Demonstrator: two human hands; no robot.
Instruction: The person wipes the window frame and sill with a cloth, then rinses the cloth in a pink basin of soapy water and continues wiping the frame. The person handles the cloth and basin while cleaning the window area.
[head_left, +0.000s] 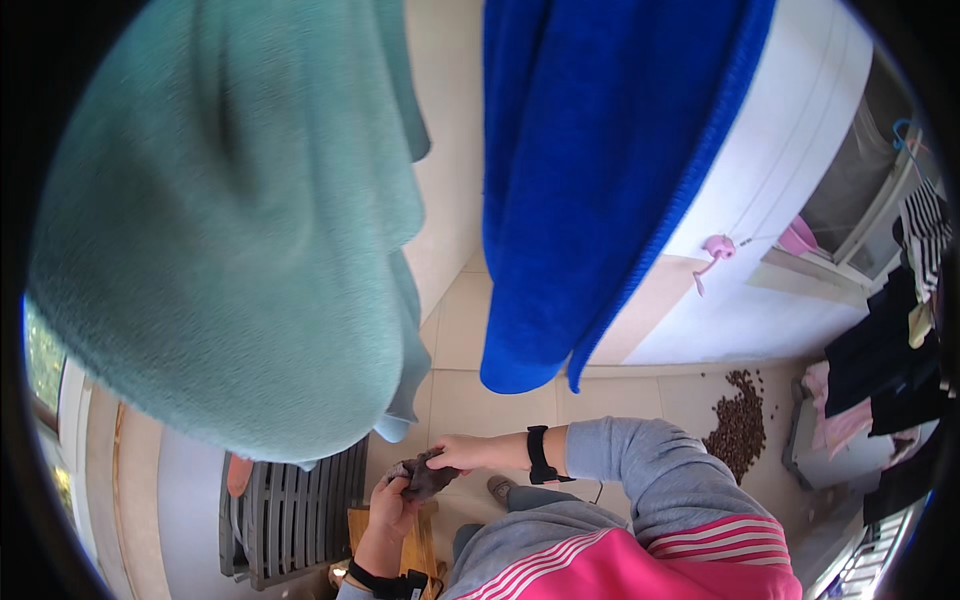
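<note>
A small dark brown, crumpled cloth (427, 478) is held between both of my hands, near the bottom middle of the head view. My left hand (391, 501) grips its lower left side with fingers and thumb. On its upper right side, my right hand (455, 454) pinches the edge. Black straps are around both wrists. Just above the hands hangs the lower edge of a large pale green towel (300, 337). To the right of that, a blue towel (585, 187) hangs down.
Grey slatted plastic furniture (300, 517) stands at lower left, beside a wooden stool (409, 544). A pile of small brown nut-like pieces (736, 427) lies on the tiled floor at right. A pink hand crank (718, 249) is on the wall. Dark clothes (885, 352) hang at far right.
</note>
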